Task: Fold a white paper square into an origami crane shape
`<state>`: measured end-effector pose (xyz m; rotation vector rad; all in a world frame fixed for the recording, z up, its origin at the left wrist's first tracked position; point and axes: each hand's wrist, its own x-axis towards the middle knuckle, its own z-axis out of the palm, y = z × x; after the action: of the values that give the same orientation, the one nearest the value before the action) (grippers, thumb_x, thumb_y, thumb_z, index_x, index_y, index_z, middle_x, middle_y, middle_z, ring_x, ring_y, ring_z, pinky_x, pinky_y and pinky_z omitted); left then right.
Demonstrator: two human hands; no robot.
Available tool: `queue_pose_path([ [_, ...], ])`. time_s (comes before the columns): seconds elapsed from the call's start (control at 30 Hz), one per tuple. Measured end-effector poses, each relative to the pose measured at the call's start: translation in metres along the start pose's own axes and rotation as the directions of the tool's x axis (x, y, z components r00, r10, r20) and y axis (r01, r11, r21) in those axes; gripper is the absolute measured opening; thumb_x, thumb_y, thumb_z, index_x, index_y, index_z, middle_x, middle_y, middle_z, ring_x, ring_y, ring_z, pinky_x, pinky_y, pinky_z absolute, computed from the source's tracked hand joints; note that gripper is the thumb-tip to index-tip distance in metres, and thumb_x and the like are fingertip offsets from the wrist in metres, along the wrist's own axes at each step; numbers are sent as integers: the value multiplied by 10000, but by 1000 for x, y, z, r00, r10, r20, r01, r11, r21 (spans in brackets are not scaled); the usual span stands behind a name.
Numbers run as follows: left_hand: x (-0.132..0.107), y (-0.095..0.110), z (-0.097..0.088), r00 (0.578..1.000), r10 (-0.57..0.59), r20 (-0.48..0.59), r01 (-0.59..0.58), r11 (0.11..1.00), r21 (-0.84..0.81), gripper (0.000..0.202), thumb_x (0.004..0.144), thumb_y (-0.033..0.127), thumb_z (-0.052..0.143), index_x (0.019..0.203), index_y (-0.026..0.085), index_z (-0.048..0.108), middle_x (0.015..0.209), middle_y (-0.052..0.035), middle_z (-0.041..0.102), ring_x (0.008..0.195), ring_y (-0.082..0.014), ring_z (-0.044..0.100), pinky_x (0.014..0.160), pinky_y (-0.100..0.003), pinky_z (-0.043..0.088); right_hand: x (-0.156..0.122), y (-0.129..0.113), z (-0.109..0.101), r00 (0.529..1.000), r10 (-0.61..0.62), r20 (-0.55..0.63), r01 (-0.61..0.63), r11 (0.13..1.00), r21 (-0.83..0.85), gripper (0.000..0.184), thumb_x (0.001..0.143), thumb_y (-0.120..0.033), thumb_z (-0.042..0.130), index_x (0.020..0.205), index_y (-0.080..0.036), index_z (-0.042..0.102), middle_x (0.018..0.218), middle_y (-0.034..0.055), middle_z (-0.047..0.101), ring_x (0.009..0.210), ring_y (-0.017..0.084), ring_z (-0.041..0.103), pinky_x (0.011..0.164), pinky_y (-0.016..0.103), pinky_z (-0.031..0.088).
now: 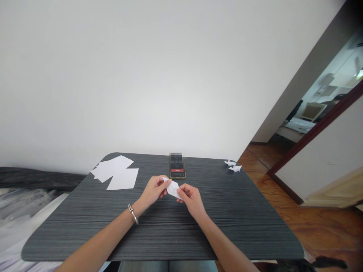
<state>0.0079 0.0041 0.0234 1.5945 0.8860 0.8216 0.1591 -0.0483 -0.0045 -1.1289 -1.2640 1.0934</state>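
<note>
A small folded piece of white paper is held between my two hands above the middle of the table. My left hand pinches its left end between thumb and fingers. At the paper's lower right, my right hand grips the other end, thumb on top. Creases run across the paper's upper face. Just beyond my hands lies a phone with a lit screen, its top part blurred out.
Loose white paper sheets lie overlapping at the table's left. Two folded paper cranes stand near the far right corner. The dark wood-grain table meets a white wall. A doorway opens at the right.
</note>
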Motion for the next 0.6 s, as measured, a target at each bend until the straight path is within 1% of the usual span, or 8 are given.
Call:
queue_pose_path([
  [0.1,1,-1,0,1000,-7,-13,7,999,-50,301,765,387,525,680,99,553,455,42,467,380,-57,406,366,-162,328,0,-2,0,1000,-9,-10,9,1000,-2,253,746,-372,551,623,-151,538,507,-17,538,459,104,497,466,210,386],
  [0.2,2,-3,0,999,-36,38,38,997,-66,292,730,382,573,714,91,568,484,33,495,403,-62,427,375,-166,345,-1,-4,-1,1000,-19,-17,20,1000,18,248,748,-358,552,610,-154,524,501,-24,525,452,97,484,469,209,389],
  [0.3,2,-5,0,992,-62,107,66,997,-38,296,706,366,603,756,75,592,496,24,512,409,-62,433,385,-170,349,-1,-6,-1,999,-30,-20,31,999,36,241,748,-346,554,604,-155,519,499,-30,513,454,95,476,474,210,389],
  [0.37,2,-5,1,989,-68,132,71,997,-17,295,709,364,600,744,71,596,492,23,512,407,-61,431,389,-170,344,0,-6,-1,999,-34,-20,35,999,38,244,748,-349,554,602,-157,522,497,-31,511,456,96,478,475,211,388],
  [0.6,-1,-1,1,995,-54,89,53,998,14,279,711,362,596,669,87,570,471,33,502,401,-59,423,392,-167,321,0,-4,1,1000,-16,-9,16,999,30,241,757,-349,542,621,-151,530,506,-23,531,455,98,489,461,207,383],
])
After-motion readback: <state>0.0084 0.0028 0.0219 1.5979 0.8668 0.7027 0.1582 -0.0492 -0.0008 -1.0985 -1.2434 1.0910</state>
